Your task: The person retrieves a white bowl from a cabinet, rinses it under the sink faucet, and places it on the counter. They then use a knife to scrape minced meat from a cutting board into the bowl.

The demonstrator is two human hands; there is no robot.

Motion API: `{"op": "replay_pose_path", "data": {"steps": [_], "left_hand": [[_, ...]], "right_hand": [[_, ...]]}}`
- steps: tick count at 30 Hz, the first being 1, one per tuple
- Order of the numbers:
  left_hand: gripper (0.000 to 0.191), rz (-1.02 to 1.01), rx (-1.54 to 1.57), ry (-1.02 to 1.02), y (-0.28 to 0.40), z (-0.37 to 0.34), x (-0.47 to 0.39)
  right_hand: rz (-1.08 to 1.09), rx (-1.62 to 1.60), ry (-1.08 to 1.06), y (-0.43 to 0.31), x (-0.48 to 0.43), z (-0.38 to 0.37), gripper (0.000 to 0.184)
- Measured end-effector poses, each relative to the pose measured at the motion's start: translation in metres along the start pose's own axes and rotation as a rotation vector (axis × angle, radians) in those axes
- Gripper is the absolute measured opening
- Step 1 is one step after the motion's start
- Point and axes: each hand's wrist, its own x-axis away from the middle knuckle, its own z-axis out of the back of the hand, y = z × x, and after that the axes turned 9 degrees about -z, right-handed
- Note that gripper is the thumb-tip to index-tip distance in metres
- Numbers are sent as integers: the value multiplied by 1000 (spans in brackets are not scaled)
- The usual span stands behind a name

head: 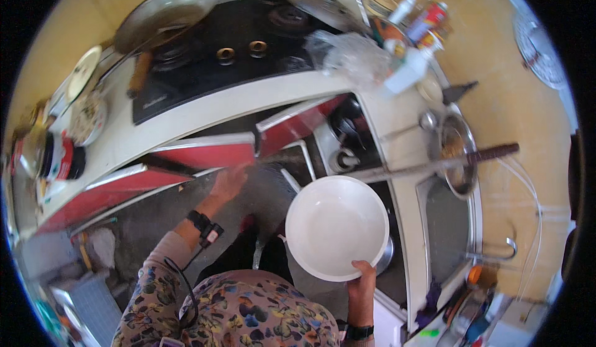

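My right hand (pixel 363 286) grips the near rim of a round white bowl (pixel 335 226), thumb over the edge. Tilted toward me, the bowl shows a bare inside. Lower left of the stove, my left hand (pixel 228 184) reaches to the free edge of a red cabinet door (pixel 214 153) that stands ajar under the counter. Its fingertips are at the door's lower corner; blur hides whether they grip it. A second red door (pixel 298 125) swings out beside it, with a white-lined cabinet space and dark cookware (pixel 349 123) showing to its right.
A wok (pixel 167 18) and a lid (pixel 321 7) rest on the black gas stove (pixel 205 76). A crumpled clear plastic bag (pixel 349 58) lies near several bottles (pixel 426 21). Beyond my bowl, a long dark-handled tool (pixel 433 165) crosses the counter by a metal bowl (pixel 458 156).
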Motion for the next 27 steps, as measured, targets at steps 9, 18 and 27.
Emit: {"op": "replay_pose_path", "data": {"steps": [9, 18, 27], "left_hand": [[65, -350, 127, -76, -69, -18, -154], [71, 68, -360, 60, -126, 0, -230], [73, -142, 740, -492, 314, -169, -60]], "right_hand": [[92, -165, 102, 13, 59, 37, 55], [212, -458, 283, -28, 90, 122, 67], [328, -509, 195, -109, 35, 291, 67]]}}
